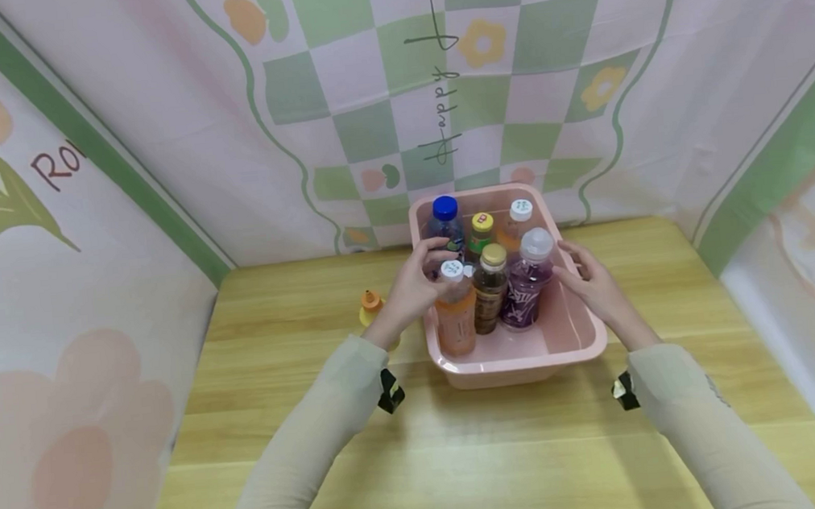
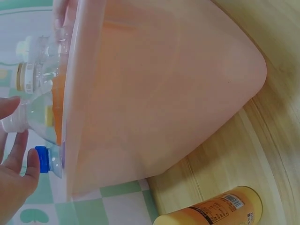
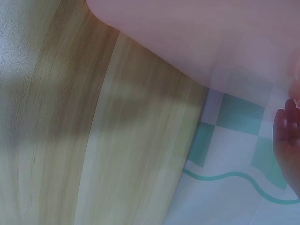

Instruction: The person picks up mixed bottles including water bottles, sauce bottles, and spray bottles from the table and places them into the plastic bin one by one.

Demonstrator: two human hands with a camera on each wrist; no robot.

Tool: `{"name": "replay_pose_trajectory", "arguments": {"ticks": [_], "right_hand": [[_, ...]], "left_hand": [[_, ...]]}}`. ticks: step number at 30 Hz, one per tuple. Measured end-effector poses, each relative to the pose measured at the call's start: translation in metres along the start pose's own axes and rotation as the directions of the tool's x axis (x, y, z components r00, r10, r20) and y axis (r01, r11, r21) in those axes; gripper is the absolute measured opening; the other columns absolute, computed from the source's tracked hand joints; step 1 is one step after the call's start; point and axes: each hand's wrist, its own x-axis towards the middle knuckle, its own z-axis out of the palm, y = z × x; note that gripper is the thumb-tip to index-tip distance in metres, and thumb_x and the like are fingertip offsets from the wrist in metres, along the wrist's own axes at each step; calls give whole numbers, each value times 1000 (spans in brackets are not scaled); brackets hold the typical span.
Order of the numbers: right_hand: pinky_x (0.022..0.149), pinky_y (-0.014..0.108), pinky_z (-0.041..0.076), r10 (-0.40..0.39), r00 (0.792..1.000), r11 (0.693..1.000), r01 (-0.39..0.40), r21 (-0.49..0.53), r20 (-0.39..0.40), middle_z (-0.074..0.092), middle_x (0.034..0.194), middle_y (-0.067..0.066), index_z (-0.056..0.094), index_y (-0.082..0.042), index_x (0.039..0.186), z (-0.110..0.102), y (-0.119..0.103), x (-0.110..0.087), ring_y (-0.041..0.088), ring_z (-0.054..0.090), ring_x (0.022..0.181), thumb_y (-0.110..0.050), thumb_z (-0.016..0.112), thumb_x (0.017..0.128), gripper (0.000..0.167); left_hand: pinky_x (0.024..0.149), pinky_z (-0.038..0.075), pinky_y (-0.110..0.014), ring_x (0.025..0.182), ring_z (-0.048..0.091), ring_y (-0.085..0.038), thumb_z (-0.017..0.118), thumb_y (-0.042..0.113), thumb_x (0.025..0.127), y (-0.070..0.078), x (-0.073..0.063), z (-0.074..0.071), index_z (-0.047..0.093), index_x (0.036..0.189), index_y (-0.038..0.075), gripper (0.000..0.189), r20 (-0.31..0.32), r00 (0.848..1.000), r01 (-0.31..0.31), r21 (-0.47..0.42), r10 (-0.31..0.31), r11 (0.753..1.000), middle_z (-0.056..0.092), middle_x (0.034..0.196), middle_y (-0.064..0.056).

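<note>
A pink plastic basin [image 1: 519, 363] holds several drink bottles. My left hand [image 1: 417, 286] pinches the white-capped neck of an orange drink bottle [image 1: 456, 323], upright at the basin's near left; in the left wrist view, thumb and fingers [image 2: 16, 159] lie around that cap. My right hand [image 1: 592, 283] holds the basin's right rim, thumb inside and fingers outside. The thumb tip is close to a purple drink bottle [image 1: 524, 289]. A gold-capped brown bottle [image 1: 490, 300] stands between the orange and purple ones. In the right wrist view only part of the right hand [image 3: 288, 140] shows.
Behind them in the basin stand a blue-capped bottle [image 1: 445, 209], a yellow-capped bottle [image 1: 481, 224] and another white-capped bottle [image 1: 520, 212]. A yellow squeeze bottle [image 1: 369, 310] with an orange nozzle is left of the basin on the wooden table [image 1: 296, 313]. Printed curtains [image 1: 351, 106] hang behind.
</note>
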Motion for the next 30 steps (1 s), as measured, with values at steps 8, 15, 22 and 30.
{"name": "replay_pose_trajectory", "arguments": {"ticks": [8, 15, 22, 30], "right_hand": [[77, 4, 41, -2, 1000, 1000, 2, -2, 3, 37, 141, 35, 19, -2, 151, 1, 0, 0, 43, 44, 123, -24, 46, 100, 61], [77, 4, 42, 4, 1000, 1000, -4, 1, 2, 36, 142, 35, 18, -3, 151, 0, 1, -1, 43, 44, 124, -24, 46, 100, 62], [79, 8, 45, 10, 1000, 1000, -10, 1, 7, 35, 143, 34, 18, -3, 151, 0, 0, -2, 43, 44, 124, -25, 45, 100, 62], [79, 6, 44, -3, 1000, 1000, 3, 8, 5, 36, 142, 34, 19, -3, 151, 1, -1, -2, 42, 44, 123, -27, 45, 100, 62]], "left_hand": [[105, 44, -45, 124, 54, -31, 67, -7, 80, -2, 0, -1, 41, 137, 4, 64, 2, 1000, 7, -18, -7, 1000, 61, 130, -15], [105, 45, -46, 125, 54, -30, 67, -6, 80, -1, -3, -4, 40, 138, 8, 66, 0, 1000, 28, -32, -28, 999, 60, 132, -14], [110, 39, -47, 124, 55, -31, 66, -6, 80, 1, -6, -10, 40, 139, 8, 66, -25, 999, 26, -5, -26, 1000, 60, 132, -14], [105, 43, -48, 123, 55, -33, 61, -10, 81, -1, -9, -23, 40, 138, 4, 62, -39, 999, 20, 7, -20, 1000, 61, 130, -17]]}}
